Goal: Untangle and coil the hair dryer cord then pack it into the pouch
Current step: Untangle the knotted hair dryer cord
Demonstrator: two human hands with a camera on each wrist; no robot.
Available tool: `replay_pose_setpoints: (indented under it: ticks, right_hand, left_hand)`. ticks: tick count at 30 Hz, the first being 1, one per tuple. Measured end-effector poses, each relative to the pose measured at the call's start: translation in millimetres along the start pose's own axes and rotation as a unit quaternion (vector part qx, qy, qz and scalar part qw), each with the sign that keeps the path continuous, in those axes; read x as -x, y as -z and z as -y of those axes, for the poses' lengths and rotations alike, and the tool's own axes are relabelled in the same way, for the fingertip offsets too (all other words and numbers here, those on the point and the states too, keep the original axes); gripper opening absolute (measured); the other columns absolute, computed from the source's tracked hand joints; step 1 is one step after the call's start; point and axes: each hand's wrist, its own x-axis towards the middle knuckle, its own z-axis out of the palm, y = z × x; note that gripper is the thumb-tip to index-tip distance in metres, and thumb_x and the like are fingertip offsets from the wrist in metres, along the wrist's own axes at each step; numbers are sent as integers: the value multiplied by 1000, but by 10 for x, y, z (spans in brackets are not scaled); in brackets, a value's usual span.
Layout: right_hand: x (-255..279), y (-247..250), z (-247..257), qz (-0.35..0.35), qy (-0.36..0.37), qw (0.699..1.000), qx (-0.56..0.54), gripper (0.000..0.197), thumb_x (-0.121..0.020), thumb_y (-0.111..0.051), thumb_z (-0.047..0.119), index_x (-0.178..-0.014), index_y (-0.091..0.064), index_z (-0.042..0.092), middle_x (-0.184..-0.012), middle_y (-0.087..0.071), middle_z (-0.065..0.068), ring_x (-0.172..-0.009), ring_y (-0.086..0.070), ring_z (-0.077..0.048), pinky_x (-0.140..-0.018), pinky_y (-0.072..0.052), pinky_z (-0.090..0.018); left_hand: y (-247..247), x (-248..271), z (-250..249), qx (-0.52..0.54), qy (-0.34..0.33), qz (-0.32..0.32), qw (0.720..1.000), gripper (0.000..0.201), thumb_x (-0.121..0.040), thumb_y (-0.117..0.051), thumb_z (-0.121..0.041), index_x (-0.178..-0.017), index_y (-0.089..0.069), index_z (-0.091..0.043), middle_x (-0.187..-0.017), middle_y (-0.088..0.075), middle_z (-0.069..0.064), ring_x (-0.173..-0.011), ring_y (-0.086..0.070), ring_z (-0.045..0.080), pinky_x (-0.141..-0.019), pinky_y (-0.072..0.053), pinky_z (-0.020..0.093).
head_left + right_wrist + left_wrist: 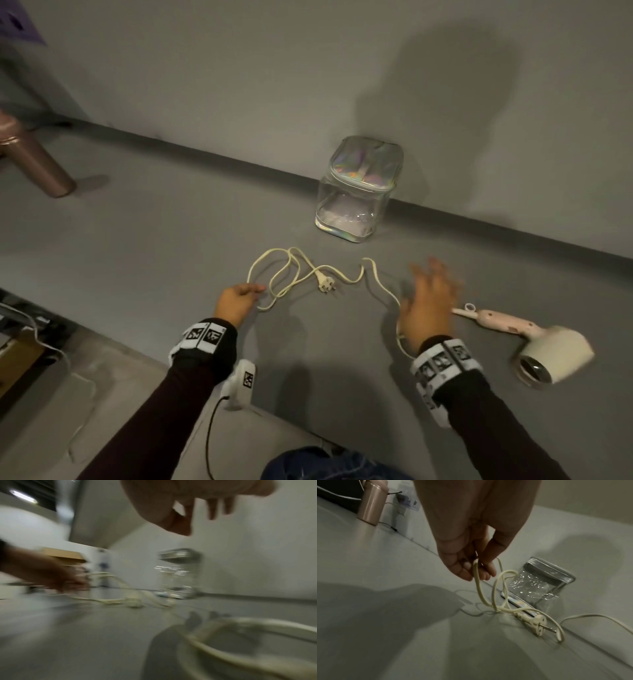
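Untangling: loosening the knotted cord (291,274), judged an early step, with nothing coiled yet.
Landmark: pouch (358,192), clear-walled with a shimmery lid, standing upright against the wall at the far edge of the table (171,222); lid looks shut, so still to be opened before packing.
Cord: cream, lying in crossed loops on the table just in front of the pouch and slightly to its left; one long run trailing away to the pouch's right toward the hair dryer.
Plug (323,284): flat on the table in front of the pouch, in the middle of the loops, pins pointing away from the tangle; likely needs threading back through a loop.
Left hand (236,301): in front and left of the pouch, thumb and fingertips pinching one strand, lifting it clear of the table, probably to open the knot and see the crossings.
Right hand (428,301): in front and right of the pouch, fingers spread wide, holding nothing, blurred, hovering over the cord's long run; seemingly reaching for a second grip.
Hair dryer (534,346): pink and white, on its side, well to the right of the pouch and nearer the person, parked out of the way while the cord is worked.
Bottle (34,157): rose-coloured, far left of the pouch, uninvolved.
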Motion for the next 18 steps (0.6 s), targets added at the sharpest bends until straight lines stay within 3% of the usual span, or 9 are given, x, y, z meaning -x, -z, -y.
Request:
replay_pose_setpoints:
  ticks: [2,3,5,9,12,14,16,17,18]
  right_hand:
    - [27,-160,454,71,160,983,-58,53,-76,-51,-2,-127,-47,12,-147,-33,-15,-138,-25,-33,-114,-10,-43]
    - [20,-273,632,126,202,969,-72,51,-77,-49,-1,-126,-48,11,-146,-36,-13,-136,-30,-31,-114,-15,-40]
    - [-41,-528,896,209,225,948,-79,49,-79,-46,-2,-127,-47,8,-143,-40,-14,-133,-35,-31,-113,-22,-39]
    - [-168,-831,1094,298,160,941,-31,58,-79,-50,-3,-134,-38,12,-135,-48,-13,-126,-44,-31,-106,-32,-38]
    - [-227,-807,1074,331,136,933,-26,36,-88,-43,6,-122,-52,11,-109,-60,-15,-104,-56,-30,-88,-41,-34]
    - [-254,-740,1060,314,172,932,-57,26,-88,-45,13,-106,-62,10,-97,-63,-14,-96,-57,-29,-84,-38,-33]
    - [-270,-660,1039,291,239,925,-53,29,-85,-45,26,-96,-67,13,-96,-67,-13,-96,-57,-29,-86,-32,-35]
    - [-269,-622,1022,270,268,924,-47,30,-84,-45,31,-95,-68,15,-93,-66,-11,-95,-56,-29,-85,-28,-35]
    - [-261,-577,1009,240,290,925,-46,27,-84,-48,31,-95,-69,18,-87,-66,-10,-91,-56,-28,-82,-24,-35]
  left_hand:
    - [-27,80,-9,-3,-36,21,999,35,-82,-42,13,-108,-61,0,-112,-62,20,-81,-67,10,-73,-47,18]
    - [-45,122,-22,7,-56,41,998,42,-81,-39,17,-114,-57,-1,-114,-57,18,-67,-65,-1,-66,-48,11]
    - [-71,234,-83,28,-104,80,991,57,-78,-35,24,-125,-47,-6,-121,-44,11,-58,-64,-4,-61,-49,5]
    - [-11,448,-197,58,-171,91,979,66,-81,-33,23,-126,-37,-25,-122,-38,-11,-75,-68,10,-69,-51,8]
    - [103,485,-209,89,-172,48,980,65,-82,-33,22,-129,-37,-24,-123,-33,-22,-72,-68,4,-72,-52,8]
    - [204,434,-164,93,-152,-3,984,66,-81,-34,23,-129,-39,-22,-125,-36,-14,-71,-68,5,-70,-51,6]
    - [265,398,-133,27,-136,-41,989,53,-82,-40,18,-124,-47,-12,-132,-37,5,-88,-66,17,-77,-48,5]
    - [259,381,-119,-38,-135,-56,989,40,-84,-45,10,-118,-54,-10,-135,-36,12,-104,-60,27,-87,-46,10]
    - [227,376,-134,-105,-133,-57,984,26,-87,-50,-5,-110,-60,-12,-139,-36,14,-118,-50,34,-100,-41,24]
